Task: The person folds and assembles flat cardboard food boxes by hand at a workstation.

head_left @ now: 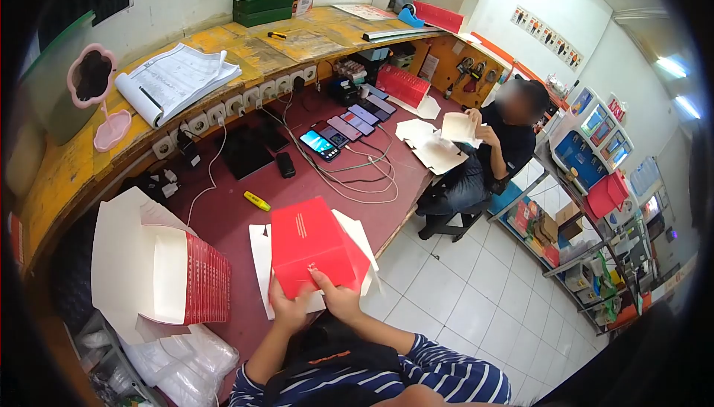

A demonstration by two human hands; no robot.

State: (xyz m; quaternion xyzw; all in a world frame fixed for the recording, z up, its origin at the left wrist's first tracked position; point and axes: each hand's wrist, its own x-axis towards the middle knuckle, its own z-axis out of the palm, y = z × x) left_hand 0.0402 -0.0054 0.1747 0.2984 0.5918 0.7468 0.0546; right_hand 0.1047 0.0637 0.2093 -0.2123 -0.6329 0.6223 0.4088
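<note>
Between both hands I hold a red folded cardboard box [306, 237], creased across its middle, with pale lettering on it. My left hand [288, 306] grips its lower left edge, fingers partly hidden under the card. At the lower right edge, my right hand [336, 297] presses its thumb on the red face. Flat white card blanks [260, 258] lie beneath it on the dark red desk. To the left stands a stack of nested red-and-white boxes [207, 277] with open white flaps.
A yellow highlighter [256, 200], several phones [321, 145] and loose cables lie on the desk. A seated co-worker [506, 132] handles white card at the right. Plastic bags [186, 359] sit at lower left. A yellow ledge [275, 43] with papers [178, 84] and a pink mirror [93, 76] runs behind.
</note>
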